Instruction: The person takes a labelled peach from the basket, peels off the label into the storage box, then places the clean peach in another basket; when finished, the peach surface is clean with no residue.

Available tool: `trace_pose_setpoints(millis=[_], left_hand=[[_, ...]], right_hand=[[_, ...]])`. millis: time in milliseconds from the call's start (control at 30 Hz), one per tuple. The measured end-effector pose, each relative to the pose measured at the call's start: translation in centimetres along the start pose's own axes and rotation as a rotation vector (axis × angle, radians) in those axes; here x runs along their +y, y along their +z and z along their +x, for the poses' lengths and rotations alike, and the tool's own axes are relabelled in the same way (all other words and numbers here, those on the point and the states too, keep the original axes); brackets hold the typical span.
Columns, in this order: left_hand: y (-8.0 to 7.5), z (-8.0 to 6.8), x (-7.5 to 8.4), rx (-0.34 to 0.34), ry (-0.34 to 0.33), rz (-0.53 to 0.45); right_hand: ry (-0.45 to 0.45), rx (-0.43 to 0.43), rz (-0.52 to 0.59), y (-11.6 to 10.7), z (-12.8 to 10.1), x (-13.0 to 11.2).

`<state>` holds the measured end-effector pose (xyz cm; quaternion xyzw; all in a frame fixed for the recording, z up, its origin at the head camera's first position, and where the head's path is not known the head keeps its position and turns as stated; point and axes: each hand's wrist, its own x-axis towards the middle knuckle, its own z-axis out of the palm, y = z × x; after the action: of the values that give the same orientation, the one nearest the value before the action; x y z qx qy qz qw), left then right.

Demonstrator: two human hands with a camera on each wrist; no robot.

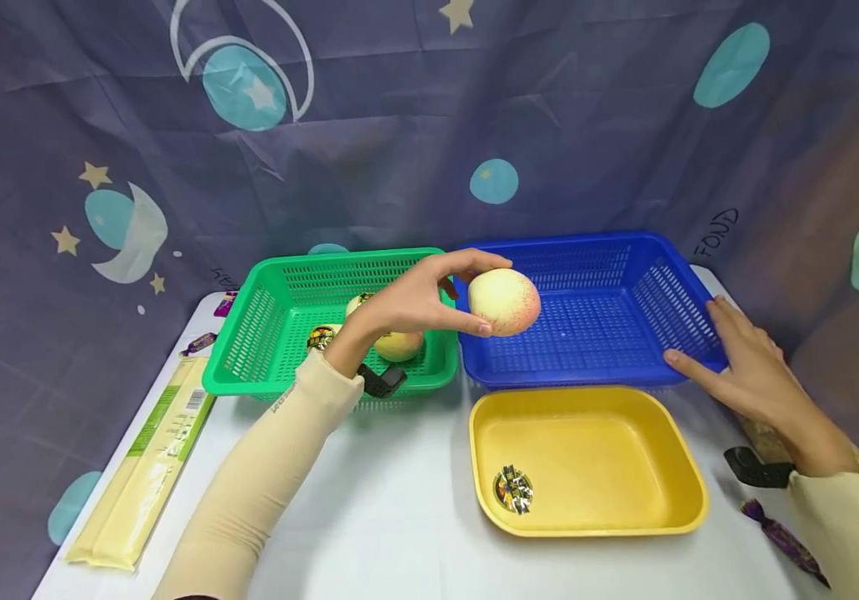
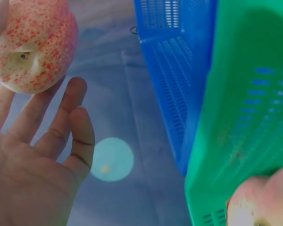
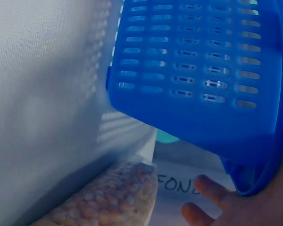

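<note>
Over white cloth, left hand [image 1: 407, 304] pinches round speckled peach [image 1: 504, 302] beside slotted blue basket [image 1: 609, 250].

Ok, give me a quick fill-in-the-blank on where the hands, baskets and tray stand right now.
1. The left hand holds a peach over the near-left corner of the ____ basket.
2. The right hand rests on that basket's ____ corner.
3. The yellow tray holds one ____.
4. More peaches lie in the ____ basket.

Missing words: blue; near-right; wrapped candy; green
</note>
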<state>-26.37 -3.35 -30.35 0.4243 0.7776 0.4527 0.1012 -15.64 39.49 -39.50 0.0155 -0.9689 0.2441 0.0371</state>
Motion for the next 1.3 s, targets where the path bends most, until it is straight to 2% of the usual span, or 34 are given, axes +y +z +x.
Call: trace_pose_setpoints(millis=[267, 433, 733, 833, 1067, 1300], left_hand=[[1.1, 4.8, -0.9, -0.002, -0.02, -0.101], [2.3, 7.7, -2.1, -0.011, -0.043, -0.131], [6.3, 12.9, -4.5, -0.044, -0.089, -0.23], [7.4, 13.9, -5.4, -0.036, -0.144, -0.243], [8.7, 15.3, -7.3, 0.021, -0.283, -0.224], [10.1, 17.0, -7.4, -0.035, -0.346, -0.14]], right_hand=[[-0.003, -0.042, -0.004, -0.3, 0.1, 0.0], [0.005, -0.043, -0.004, -0.1, 0.1, 0.0], [0.017, -0.021, -0.008, 0.0, 0.1, 0.3], [0.012, -0.024, 0.006, 0.1, 0.2, 0.2], [-0.014, -0.007, 0.019, 0.3, 0.4, 0.0], [-0.014, -0.01, 0.009, 0.4, 0.1, 0.2]])
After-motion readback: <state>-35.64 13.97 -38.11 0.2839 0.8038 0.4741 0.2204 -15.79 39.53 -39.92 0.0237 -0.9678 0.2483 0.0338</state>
